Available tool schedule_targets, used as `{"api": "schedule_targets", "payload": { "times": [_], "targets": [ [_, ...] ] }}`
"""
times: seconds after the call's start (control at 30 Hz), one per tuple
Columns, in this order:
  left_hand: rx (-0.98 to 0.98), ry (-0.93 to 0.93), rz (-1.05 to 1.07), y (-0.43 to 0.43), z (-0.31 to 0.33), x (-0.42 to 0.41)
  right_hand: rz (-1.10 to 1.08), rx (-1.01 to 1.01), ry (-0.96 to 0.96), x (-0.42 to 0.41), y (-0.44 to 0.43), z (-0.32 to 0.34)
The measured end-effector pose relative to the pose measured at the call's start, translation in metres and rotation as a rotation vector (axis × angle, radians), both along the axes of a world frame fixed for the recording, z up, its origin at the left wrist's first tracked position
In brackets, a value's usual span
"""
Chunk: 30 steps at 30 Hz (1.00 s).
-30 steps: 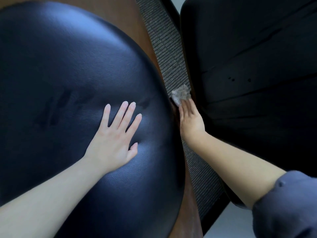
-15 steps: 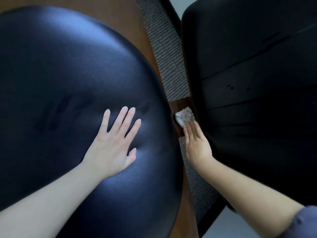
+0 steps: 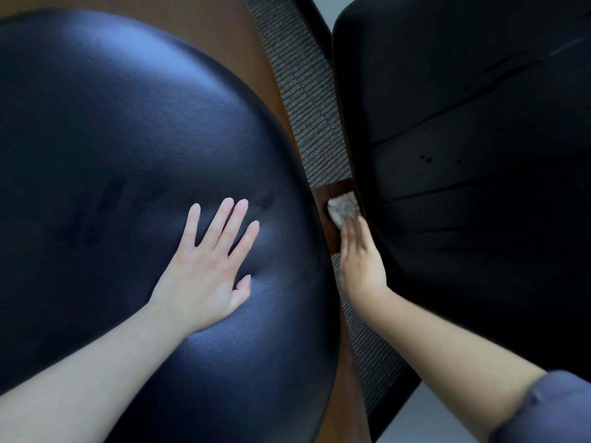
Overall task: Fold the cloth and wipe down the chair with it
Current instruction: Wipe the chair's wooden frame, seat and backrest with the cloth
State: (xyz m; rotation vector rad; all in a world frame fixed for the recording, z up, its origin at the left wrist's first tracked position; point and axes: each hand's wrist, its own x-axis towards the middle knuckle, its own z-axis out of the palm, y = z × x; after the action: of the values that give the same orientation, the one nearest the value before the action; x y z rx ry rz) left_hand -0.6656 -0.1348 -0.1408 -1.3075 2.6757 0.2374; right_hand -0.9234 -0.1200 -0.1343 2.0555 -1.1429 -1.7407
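Speckled grey cloth (image 3: 343,206), black chair (image 3: 128,139)

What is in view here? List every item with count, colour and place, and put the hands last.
padded seat: one, glossy black, fills the left half
wooden frame: one, brown, shows beyond and right of the padded seat, with a bare patch under the cloth
ribbed strip: one, grey, runs top to bottom between the two black seats
second seat: one, matt black, fills the right side
cloth: one, pale grey, small folded wad on the wooden patch in the gap
floor: pale, bottom right corner
sleeve: one, blue-grey, on the right arm at bottom right
left hand: flat, fingers spread, resting on the padded seat
right hand: straight fingers pressing on the cloth
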Motion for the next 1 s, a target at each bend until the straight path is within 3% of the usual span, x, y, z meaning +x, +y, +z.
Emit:
{"api": "schedule_targets", "payload": {
  "times": [0.13,0.33,0.5,0.73,1.0],
  "targets": [
    [-0.005,-0.001,-0.002,0.000,-0.001,0.000,-0.122,-0.154,-0.190,0.007,-0.049,-0.016],
    [-0.005,-0.003,-0.003,0.000,0.001,-0.001,-0.079,0.109,-0.210,-0.011,0.024,0.000],
    [-0.014,0.002,-0.001,0.001,0.000,-0.001,-0.176,0.008,-0.401,-0.005,-0.032,-0.011],
    [-0.015,-0.015,-0.006,0.000,0.002,-0.002,-0.097,0.204,-0.278,-0.011,-0.031,0.006],
    [-0.014,-0.013,-0.005,0.000,0.001,-0.003,-0.149,0.163,-0.247,-0.001,-0.047,-0.004]
  ]
}}
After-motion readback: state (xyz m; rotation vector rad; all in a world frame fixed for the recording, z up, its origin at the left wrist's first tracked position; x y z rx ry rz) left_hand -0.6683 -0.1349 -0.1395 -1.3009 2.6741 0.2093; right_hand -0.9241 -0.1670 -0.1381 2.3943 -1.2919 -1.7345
